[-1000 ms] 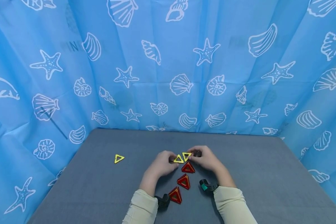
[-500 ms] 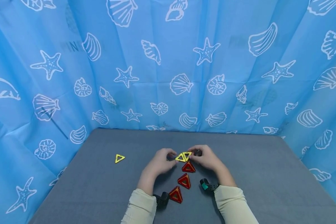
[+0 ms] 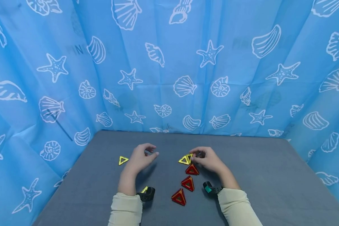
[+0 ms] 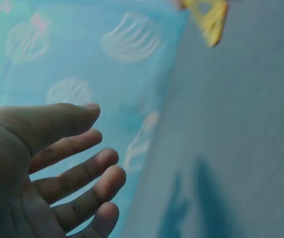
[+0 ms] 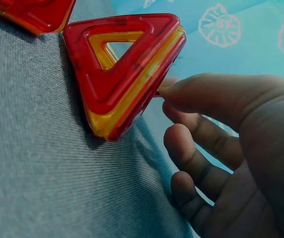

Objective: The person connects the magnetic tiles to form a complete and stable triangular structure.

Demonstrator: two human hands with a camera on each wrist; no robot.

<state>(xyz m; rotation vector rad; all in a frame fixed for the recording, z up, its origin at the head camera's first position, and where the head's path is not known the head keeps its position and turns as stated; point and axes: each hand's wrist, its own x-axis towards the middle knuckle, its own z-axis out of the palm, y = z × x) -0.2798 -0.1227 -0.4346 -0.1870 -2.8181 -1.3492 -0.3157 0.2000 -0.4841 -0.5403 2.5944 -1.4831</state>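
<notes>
My left hand hovers over the left half of the table with nothing in it, thumb and fingers apart. My right hand pinches a yellow triangular magnetic tile at its right side. A second yellow triangular tile lies against that one, edge to edge. Just in front is a red triangular magnetic-tile piece with yellow edges. In the right wrist view, this red piece hides my fingertips and their grip. Left of my left hand lies a single yellow triangular tile.
Two more red triangular pieces, a middle one and a nearer one, line up towards the front. Something yellow peeks out beside the left wrist's black band. A blue shell-print curtain stands behind the grey table.
My left hand has let go of the second yellow tile and swung left. That tile first came up against the one in my right hand. My right hand stays nearly in place.
</notes>
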